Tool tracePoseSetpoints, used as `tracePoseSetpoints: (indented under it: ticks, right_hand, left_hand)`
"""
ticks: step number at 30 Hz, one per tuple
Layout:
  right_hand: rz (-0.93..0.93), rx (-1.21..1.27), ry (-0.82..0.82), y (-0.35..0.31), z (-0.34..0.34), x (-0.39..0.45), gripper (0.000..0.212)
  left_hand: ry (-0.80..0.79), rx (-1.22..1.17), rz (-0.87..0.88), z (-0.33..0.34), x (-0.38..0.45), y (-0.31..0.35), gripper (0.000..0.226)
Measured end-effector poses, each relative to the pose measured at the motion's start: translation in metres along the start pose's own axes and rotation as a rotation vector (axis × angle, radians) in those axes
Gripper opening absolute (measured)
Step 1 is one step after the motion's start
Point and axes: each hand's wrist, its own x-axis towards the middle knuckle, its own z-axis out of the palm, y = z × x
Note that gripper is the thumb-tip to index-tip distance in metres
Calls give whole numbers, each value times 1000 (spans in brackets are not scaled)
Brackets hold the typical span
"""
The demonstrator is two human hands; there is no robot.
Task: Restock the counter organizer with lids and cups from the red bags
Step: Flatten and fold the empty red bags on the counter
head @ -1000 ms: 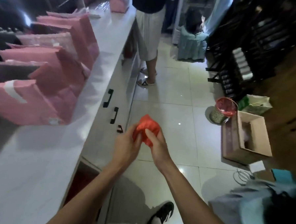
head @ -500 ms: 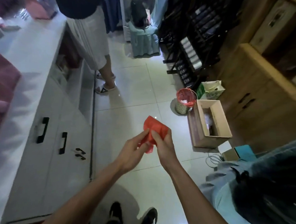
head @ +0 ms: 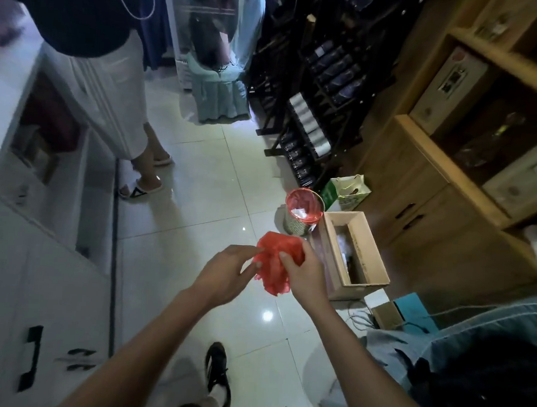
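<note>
Between my fingers (head: 249,251), a crumpled red bag (head: 272,278) of thin, wrinkled plastic: my right hand (head: 307,278) grips it, my left hand (head: 224,272) pinches its edge.

You are seeing nothing that can be read here. The print on the green paper bag (head: 350,191) beside the bin (head: 303,219) is blurring out, and the labels on the boxes (head: 447,88) on the wooden shelf (head: 431,152) are showing too small.

My left hand (head: 226,272) and right hand (head: 307,278) are bare, as are my forearms (head: 148,337). I wear a black lace-up shoe (head: 218,373) and a white sock (head: 218,398).
</note>
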Motion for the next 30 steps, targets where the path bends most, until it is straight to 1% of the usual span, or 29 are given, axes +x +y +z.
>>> tracePoseSetpoints:
  ticks: [3,6,13,16,18,19,21,23,24,27,30]
  right_hand:
    - [-34,-92,36,-14,-5,38,38]
    - [-31,-117,84,-19,-15,67,36]
    - [43,-227,139,-1,-37,144,34]
    - [43,-314,99,18,-51,187,37]
    - [-4,-415,66,33,-65,223,40]
    - [-45,-476,57,39,-71,241,39]
    - [-119,-609,38,48,-83,280,27]
    - [-148,-716,2,54,-91,318,17]
    - [-154,-763,-26,56,-94,336,15]
    - [-168,-868,-113,62,-98,388,19]
    - [-159,-884,-157,66,-99,428,23]
  left_hand:
    - [-73,58,-2,-19,48,-15,43]
    - [-127,116,11,-31,91,-23,46]
    - [-231,167,41,-26,199,-27,46]
    - [-288,259,69,-18,256,-26,47]
    - [-334,314,82,-16,296,-22,47]
    - [-358,340,84,-14,316,-21,47]
    - [-397,387,82,-14,356,-20,46]
    - [-430,430,70,-15,391,-22,46]
    - [-441,448,64,-14,407,-23,46]
    - [-462,474,35,-14,450,-28,46]
    - [-501,477,6,-10,486,-34,46]
